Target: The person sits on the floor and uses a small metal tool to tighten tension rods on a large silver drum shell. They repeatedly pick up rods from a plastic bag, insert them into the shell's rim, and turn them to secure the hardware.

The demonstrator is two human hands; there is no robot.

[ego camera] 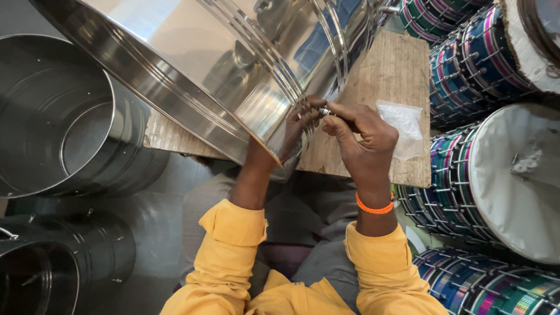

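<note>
On the worn wooden board, a small metal fitting is pinched by the right hand against the shiny steel drum shell; the left hand grips its rim (fastening seems underway), and a plastic packet lies at three o'clock.

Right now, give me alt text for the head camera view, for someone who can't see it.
A person in yellow sleeves holds a large shiny steel drum shell on a wooden board; the left hand reaches inside its rim while the right hand presses a small metal tool against it. More steel shells sit left, finished colourful drums right.
</note>
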